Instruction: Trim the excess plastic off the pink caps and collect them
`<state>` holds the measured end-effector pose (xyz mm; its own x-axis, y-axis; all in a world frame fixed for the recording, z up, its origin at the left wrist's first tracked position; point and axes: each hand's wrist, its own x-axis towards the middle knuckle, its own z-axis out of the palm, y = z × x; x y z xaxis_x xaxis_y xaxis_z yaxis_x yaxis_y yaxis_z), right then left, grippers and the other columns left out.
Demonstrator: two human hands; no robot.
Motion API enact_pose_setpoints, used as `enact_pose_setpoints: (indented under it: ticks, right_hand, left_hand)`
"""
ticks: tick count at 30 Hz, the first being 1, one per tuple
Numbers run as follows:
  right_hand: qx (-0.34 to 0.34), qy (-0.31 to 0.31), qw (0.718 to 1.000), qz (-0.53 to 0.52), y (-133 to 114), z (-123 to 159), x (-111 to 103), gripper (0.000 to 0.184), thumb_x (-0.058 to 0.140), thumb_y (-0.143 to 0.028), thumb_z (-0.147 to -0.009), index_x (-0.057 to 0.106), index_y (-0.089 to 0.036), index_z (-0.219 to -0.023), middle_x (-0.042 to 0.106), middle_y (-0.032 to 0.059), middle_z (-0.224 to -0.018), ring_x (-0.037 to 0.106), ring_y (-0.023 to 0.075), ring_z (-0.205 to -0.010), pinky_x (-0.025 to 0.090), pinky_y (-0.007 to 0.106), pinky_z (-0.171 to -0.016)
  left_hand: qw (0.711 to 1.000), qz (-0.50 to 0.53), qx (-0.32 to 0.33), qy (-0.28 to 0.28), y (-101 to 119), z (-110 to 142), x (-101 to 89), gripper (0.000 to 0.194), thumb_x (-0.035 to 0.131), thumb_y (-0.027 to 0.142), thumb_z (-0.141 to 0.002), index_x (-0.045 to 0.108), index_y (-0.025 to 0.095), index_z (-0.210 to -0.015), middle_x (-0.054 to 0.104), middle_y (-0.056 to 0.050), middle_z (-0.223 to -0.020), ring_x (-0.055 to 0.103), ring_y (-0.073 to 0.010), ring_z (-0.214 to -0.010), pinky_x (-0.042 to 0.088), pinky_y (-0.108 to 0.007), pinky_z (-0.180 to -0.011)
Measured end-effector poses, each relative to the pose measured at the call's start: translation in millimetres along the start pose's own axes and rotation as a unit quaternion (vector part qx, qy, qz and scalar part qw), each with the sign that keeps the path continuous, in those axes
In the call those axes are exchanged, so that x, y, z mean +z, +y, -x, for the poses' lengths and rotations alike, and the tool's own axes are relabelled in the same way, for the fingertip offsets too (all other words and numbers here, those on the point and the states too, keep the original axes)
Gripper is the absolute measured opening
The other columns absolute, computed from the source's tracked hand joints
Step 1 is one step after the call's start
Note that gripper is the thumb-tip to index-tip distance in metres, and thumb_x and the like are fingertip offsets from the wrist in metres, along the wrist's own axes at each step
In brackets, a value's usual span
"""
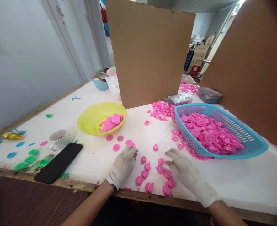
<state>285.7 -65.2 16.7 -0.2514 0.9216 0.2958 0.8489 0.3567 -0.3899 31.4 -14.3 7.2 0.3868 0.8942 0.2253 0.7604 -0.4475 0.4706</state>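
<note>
Both my hands wear white gloves and rest on the white table (234, 182) near its front edge. My left hand (123, 164) lies with its fingers curled, the fingertips touching a pink plastic cap (129, 143). My right hand (186, 174) lies flatter, fingers stretched toward several loose pink caps (160, 169) between the hands. A yellow bowl (91, 121) with flat pink discs (111, 122) stands ahead on the left. A blue basket (251, 144) heaped with pink caps (209, 133) stands ahead on the right.
A black phone (58, 163) lies at the front left edge beside a white cup (58, 138) and green caps (30, 160). Tall cardboard sheets (150, 53) stand behind the bowl and at the right. More pink caps (162, 110) are piled at the cardboard's foot.
</note>
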Motion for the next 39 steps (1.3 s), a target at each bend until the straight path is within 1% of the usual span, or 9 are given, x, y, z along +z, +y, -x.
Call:
enact_pose_setpoints:
  ticks: [2, 4, 7, 13, 17, 20, 24, 29, 39]
  right_hand:
    - [0.073, 0.054, 0.994, 0.058, 32.4, -11.0, -4.2, 0.033, 0.043, -0.016, -0.08, 0.053, -0.018, -0.112, 0.053, 0.013, -0.112, 0.051, 0.0253, -0.104, 0.044, 0.039, -0.087]
    - [0.131, 0.044, 0.987, 0.085, 58.6, -20.8, -4.9, 0.033, 0.045, -0.017, -0.079, 0.054, -0.015, -0.111, 0.053, 0.0157, -0.111, 0.054, 0.0266, -0.1, 0.043, 0.04, -0.085]
    - [0.142, 0.009, 0.988, 0.06, 77.0, -26.2, 0.6, 0.024, 0.046, -0.015, -0.077, 0.06, -0.016, -0.097, 0.059, 0.0138, -0.099, 0.057, 0.0239, -0.092, 0.043, 0.037, -0.084]
    - [0.1, -0.047, 0.989, -0.1, 58.0, 2.7, 18.6, 0.017, 0.042, -0.022, -0.081, 0.055, -0.019, -0.092, 0.062, 0.0053, -0.09, 0.059, 0.017, -0.083, 0.049, 0.029, -0.075]
    - [0.042, -0.057, 0.991, -0.111, 51.3, 20.6, 20.2, 0.022, 0.048, -0.017, -0.076, 0.056, -0.021, -0.096, 0.06, 0.0065, -0.107, 0.056, 0.0189, -0.101, 0.046, 0.034, -0.088]
    - [0.023, -0.013, 0.998, -0.062, 61.1, 5.5, 16.7, 0.034, 0.045, -0.018, -0.079, 0.052, -0.02, -0.113, 0.057, 0.009, -0.118, 0.052, 0.0204, -0.111, 0.043, 0.037, -0.095]
    - [0.072, 0.078, 0.992, 0.069, 76.0, -41.4, 15.1, 0.04, 0.04, -0.011, -0.079, 0.052, -0.015, -0.117, 0.052, 0.0138, -0.123, 0.046, 0.023, -0.118, 0.038, 0.039, -0.1]
    - [0.12, 0.04, 0.986, 0.105, 85.3, -64.3, 14.6, 0.025, 0.044, -0.011, -0.079, 0.061, -0.015, -0.097, 0.058, 0.013, -0.108, 0.054, 0.022, -0.101, 0.042, 0.034, -0.09]
    - [0.094, -0.058, 0.993, 0.035, 73.2, -31.9, 5.4, 0.018, 0.043, -0.015, -0.079, 0.061, -0.017, -0.082, 0.057, 0.0065, -0.085, 0.053, 0.0169, -0.081, 0.042, 0.028, -0.076]
  left_hand:
    - [0.999, -0.03, -0.025, 0.022, -15.0, -8.2, -3.3, 0.021, 0.039, 0.017, -0.086, 0.058, 0.019, -0.095, 0.057, -0.005, -0.1, 0.055, -0.0153, -0.087, 0.043, -0.026, -0.074]
    - [0.997, -0.061, -0.042, 0.007, -26.0, -20.2, -3.0, 0.022, 0.039, 0.014, -0.085, 0.058, 0.019, -0.096, 0.058, -0.005, -0.099, 0.054, -0.0153, -0.086, 0.043, -0.026, -0.075]
    - [0.99, -0.122, -0.056, -0.042, -30.6, -36.9, 4.1, 0.023, 0.04, 0.011, -0.083, 0.057, 0.019, -0.098, 0.058, -0.006, -0.098, 0.053, -0.0166, -0.087, 0.042, -0.029, -0.076]
    - [0.985, -0.161, -0.04, -0.039, -25.2, -38.0, 15.8, 0.016, 0.042, 0.017, -0.085, 0.058, 0.017, -0.088, 0.054, -0.007, -0.096, 0.051, -0.0177, -0.083, 0.041, -0.032, -0.074]
    - [0.984, -0.174, -0.029, -0.011, -31.8, -31.7, 14.1, 0.024, 0.042, 0.01, -0.082, 0.058, 0.019, -0.097, 0.053, -0.006, -0.101, 0.05, -0.0174, -0.084, 0.041, -0.031, -0.073]
    - [0.977, -0.21, -0.017, -0.012, -35.9, -32.5, 14.3, 0.035, 0.042, 0.005, -0.079, 0.056, 0.022, -0.107, 0.055, -0.005, -0.107, 0.048, -0.0198, -0.088, 0.041, -0.033, -0.074]
    - [0.972, -0.232, -0.025, -0.031, -37.2, -34.5, 16.5, 0.033, 0.044, 0.007, -0.079, 0.057, 0.022, -0.105, 0.057, -0.005, -0.105, 0.048, -0.0219, -0.09, 0.041, -0.034, -0.074]
    - [0.975, -0.212, -0.067, -0.008, -40.2, -31.8, 16.1, 0.03, 0.042, 0.011, -0.082, 0.057, 0.021, -0.106, 0.056, -0.007, -0.099, 0.05, -0.0211, -0.089, 0.041, -0.033, -0.076]
    - [0.982, -0.048, -0.165, 0.081, -38.4, -32.4, 11.2, 0.012, 0.048, 0.023, -0.081, 0.057, 0.018, -0.088, 0.059, -0.006, -0.092, 0.057, -0.018, -0.08, 0.043, -0.028, -0.071]
